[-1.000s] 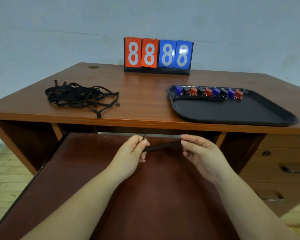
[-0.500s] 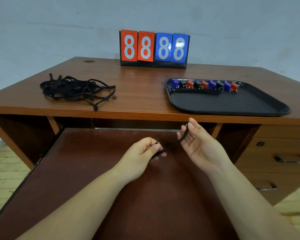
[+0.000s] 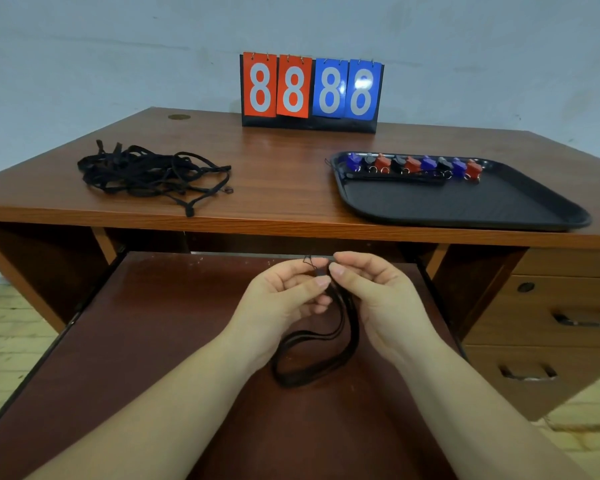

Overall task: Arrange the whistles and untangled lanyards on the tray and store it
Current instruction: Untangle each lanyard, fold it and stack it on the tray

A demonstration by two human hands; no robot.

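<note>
Both hands meet over the pull-out shelf (image 3: 174,341), fingertips nearly touching, and between them they pinch the top end of a black lanyard (image 3: 326,344). The left hand (image 3: 284,299) clamps the cord between thumb and forefinger just below its small clasp, which pokes up above the knuckles. The right hand (image 3: 374,299) grips the same bunched end from the right side with thumb and curled fingers. From that pinch the lanyard hangs down between the two wrists in several gathered loops, the lowest loop close over the shelf's dark red surface; whether it touches the shelf cannot be told.

Farther out, on the desk (image 3: 284,174), a tangled pile of black lanyards (image 3: 153,173) lies on the far left, one strand reaching close to the near edge. On the right sits the black tray (image 3: 465,206), its near right corner close to the desk's front edge. Along the tray's far side stands a row of whistles (image 3: 413,166) in blue, black and red, and just in front of them lies a straightened lanyard (image 3: 395,178). At the far edge of the desk stands a flip scoreboard (image 3: 310,90) showing four eights, two on red and two on blue. Drawers (image 3: 548,323) fill the desk's right side.
</note>
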